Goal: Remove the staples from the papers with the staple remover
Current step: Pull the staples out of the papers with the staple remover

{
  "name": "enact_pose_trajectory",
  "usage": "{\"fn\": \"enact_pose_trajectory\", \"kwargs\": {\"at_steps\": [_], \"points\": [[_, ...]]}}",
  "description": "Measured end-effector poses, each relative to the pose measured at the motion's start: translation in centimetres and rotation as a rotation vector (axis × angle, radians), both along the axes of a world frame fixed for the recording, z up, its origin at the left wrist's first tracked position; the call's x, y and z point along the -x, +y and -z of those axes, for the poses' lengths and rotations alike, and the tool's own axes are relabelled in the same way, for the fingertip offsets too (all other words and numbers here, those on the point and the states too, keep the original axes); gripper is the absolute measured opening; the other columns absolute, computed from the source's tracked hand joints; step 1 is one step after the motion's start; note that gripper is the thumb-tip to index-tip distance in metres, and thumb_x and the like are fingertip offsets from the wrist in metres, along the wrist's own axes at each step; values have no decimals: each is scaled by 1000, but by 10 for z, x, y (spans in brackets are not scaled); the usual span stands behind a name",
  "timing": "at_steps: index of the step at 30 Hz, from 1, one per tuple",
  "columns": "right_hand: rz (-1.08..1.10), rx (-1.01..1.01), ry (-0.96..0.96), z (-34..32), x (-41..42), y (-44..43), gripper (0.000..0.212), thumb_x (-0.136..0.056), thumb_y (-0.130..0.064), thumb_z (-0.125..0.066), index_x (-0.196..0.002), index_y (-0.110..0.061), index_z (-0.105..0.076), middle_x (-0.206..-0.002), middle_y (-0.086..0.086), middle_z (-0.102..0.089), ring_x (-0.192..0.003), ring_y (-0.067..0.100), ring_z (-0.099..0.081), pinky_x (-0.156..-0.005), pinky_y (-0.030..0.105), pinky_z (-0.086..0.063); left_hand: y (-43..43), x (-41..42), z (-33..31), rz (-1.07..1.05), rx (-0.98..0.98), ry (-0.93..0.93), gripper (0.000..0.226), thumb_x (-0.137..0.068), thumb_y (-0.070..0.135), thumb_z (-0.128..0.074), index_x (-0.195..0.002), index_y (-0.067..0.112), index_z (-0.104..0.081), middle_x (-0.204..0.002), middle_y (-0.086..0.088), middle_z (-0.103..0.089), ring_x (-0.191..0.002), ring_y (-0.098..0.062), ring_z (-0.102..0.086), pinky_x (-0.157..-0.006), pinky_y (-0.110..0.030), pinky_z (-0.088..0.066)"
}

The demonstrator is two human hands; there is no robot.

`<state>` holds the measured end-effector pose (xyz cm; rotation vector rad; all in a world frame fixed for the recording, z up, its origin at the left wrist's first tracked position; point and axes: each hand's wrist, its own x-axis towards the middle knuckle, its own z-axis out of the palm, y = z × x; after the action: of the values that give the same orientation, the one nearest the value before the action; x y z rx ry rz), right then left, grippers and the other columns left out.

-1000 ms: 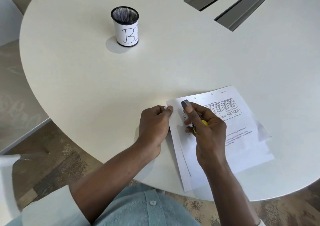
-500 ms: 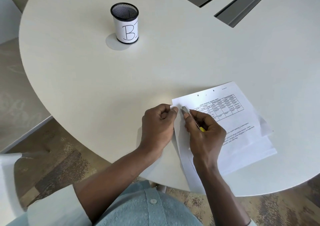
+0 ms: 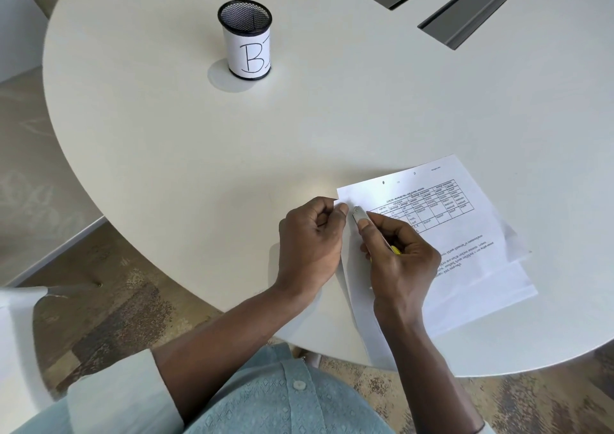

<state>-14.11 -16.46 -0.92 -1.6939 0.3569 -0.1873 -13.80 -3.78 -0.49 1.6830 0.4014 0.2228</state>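
Smooth, off-white and rounded, the desk carries thin printed papers loosely stacked at its near right edge. Their far-left corner lies between the hands. The left hand pinches it, and the right hand grips the staple remover like a pen. Its long axis runs near-right to far-left, with the flat metal tip on the corner beside the left fingertips. The staple is too small to see. A black mesh cup stands well apart.
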Motion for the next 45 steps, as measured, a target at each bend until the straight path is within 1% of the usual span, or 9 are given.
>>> {"fn": "enact_pose_trajectory", "kwargs": {"at_steps": [4, 11, 15, 21, 24, 30, 33, 36, 45], "points": [[-4, 7, -20, 2, 0, 0, 15, -88, -32, -93, -98, -23, -89, -86, -5, -85, -76, 7, -77, -69, 13, -57, -1, 0, 3, -17, 1, -7, 34, -106, 15, -71, -72, 9, -67, -46, 12, -42, -54, -13, -34, -56, -25, -33], [16, 52, -50, 5, 0, 4, 21, -86, -41, -92, -99, -25, -88, -89, -10, -85, -80, 8, -80, -70, 12, -57, -2, 2, 6, -29, -18, -18, 29, -105, 16, -72, -78, 4, -73, -46, 11, -46, -52, -13, -37, -56, -28, -37], [27, 78, -74, 7, 1, 7, 26, -86, -43, -89, -102, -23, -87, -89, -13, -85, -81, 5, -80, -70, 10, -56, -4, 3, 5, -34, -20, -33, 35, -104, 18, -72, -72, 3, -67, -46, 8, -44, -52, -13, -34, -55, -29, -36], [9, 168, -112, 10, 3, 9, 21, -95, -38, -84, -105, -21, -83, -92, -16, -82, -86, -3, -77, -72, 5, -52, -7, 3, 2, -44, 36, -12, 41, -103, 20, -72, -64, 26, -60, -45, 15, -51, -47, -11, -40, -54, -19, -34], [10, 186, -122, 12, 4, 10, 17, -100, -32, -84, -108, -18, -81, -93, -10, -82, -86, -3, -75, -72, 4, -51, -7, 2, 2, -47, 44, 7, 45, -103, 18, -72, -61, 27, -57, -44, 15, -49, -47, -10, -39, -52, -16, -33], [-25, 158, -104, 12, 3, 8, 17, -105, -45, -76, -111, -30, -80, -98, -12, -82, -89, 14, -78, -74, 28, -59, -7, -2, 1, -35, 93, 65, 41, -105, 18, -71, -66, 23, -59, -44, 15, -44, -50, -11, -35, -57, -25, -33], [-26, 112, -107, 11, 2, 6, 13, -105, -46, -74, -112, -38, -82, -94, -14, -83, -77, 9, -76, -67, 20, -56, -6, -3, 0, -23, 88, 80, 40, -106, 19, -70, -68, 17, -59, -46, 14, -42, -52, -12, -34, -59, -28, -33], [-40, 96, -104, 13, 1, 5, 14, -106, -42, -72, -116, -42, -81, -97, -10, -84, -70, 8, -73, -69, 24, -56, -5, -3, 0, -26, 101, 79, 37, -106, 19, -70, -74, 1, -61, -51, 11, -35, -59, -16, -30, -61, -31, -31], [-7, -4, -81, 15, 0, 3, 19, -106, -38, -73, -118, -32, -86, -94, -7, -85, -68, 5, -71, -67, 23, -57, -5, -4, -1, -14, 103, 104, 47, -105, 19, -70, -67, 6, -47, -54, 11, -30, -62, -18, -27, -61, -33, -29]]}}
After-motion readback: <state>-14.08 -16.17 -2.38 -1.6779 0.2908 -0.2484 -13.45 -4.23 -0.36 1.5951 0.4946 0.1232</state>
